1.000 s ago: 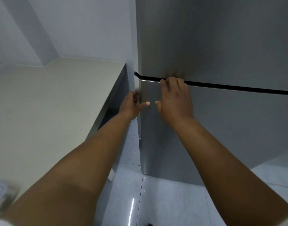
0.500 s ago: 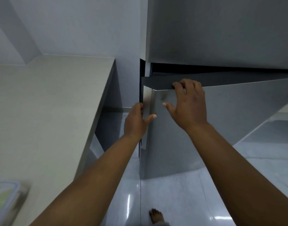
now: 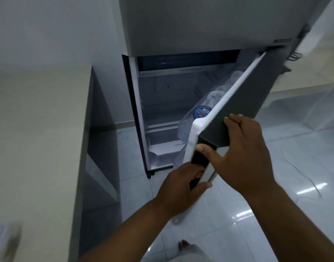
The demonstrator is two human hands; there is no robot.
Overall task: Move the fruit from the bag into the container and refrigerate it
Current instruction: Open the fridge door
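Note:
The grey refrigerator (image 3: 209,25) stands ahead with its lower door (image 3: 257,95) swung wide towards me. My left hand (image 3: 181,188) grips the door's free edge low down, fingers wrapped around it. My right hand (image 3: 243,154) holds the same edge higher up, thumb on the edge and fingers over the door's top. The lit inside (image 3: 162,103) shows bare white shelves. Bottles (image 3: 209,103) stand in the door rack. A blurred clear container (image 3: 3,241) lies on the counter at the bottom left. No bag is in view.
A pale counter (image 3: 39,138) runs along the left, its dark side panel next to the fridge. Glossy light floor tiles (image 3: 294,176) spread to the right and below. My bare foot (image 3: 183,244) shows at the bottom.
The lower fridge door went from closed to a crack to wide open, pulled by both hands. The inside and the door rack bottles have come into view.

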